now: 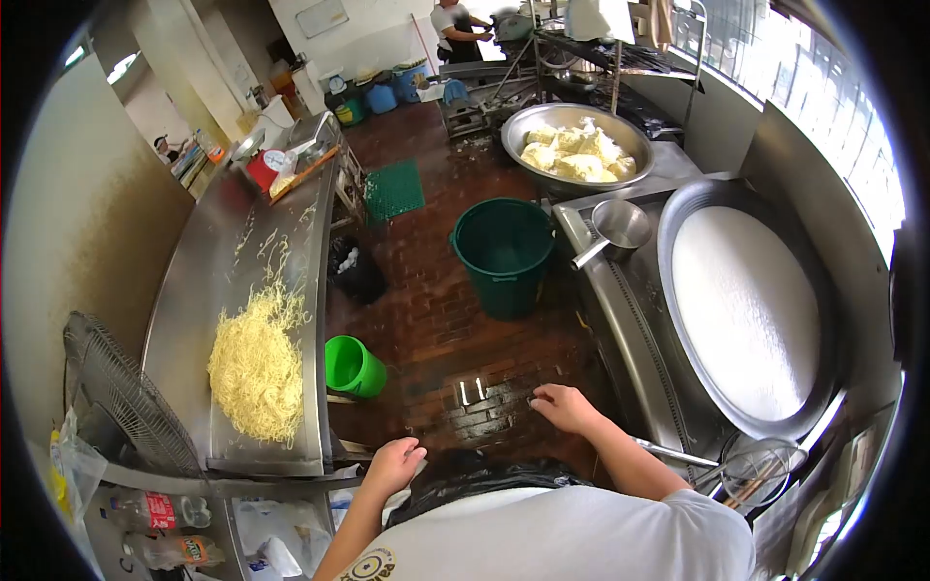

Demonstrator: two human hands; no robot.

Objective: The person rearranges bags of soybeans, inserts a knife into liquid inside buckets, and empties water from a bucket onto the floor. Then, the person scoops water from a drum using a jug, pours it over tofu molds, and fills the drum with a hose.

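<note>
My left hand (394, 466) hangs in front of my body at the left, its fingers loosely bent and slightly apart, with nothing visible in it. Nearest to it are a steel table (291, 460) and a bright green bucket (356, 368) on the floor. A large heap of yellow noodles (257, 373) lies on that table. My right hand (565, 408) is held out above the floor, fingers loosely bent, also holding nothing I can see. To its right is the stove with a wide wok (751, 310) full of whitish, foamy liquid. A long-handled saucepan (620, 228) sits on the stove's edge.
A dark green tub (504, 257) stands on the wet brick floor. Beyond it, a metal basin (578, 145) holds bagged pale-yellow contents. A wire strainer (765, 465) lies at right, a fan (126, 392) at left. A red scale (266, 169) and a person (460, 29) are farther back.
</note>
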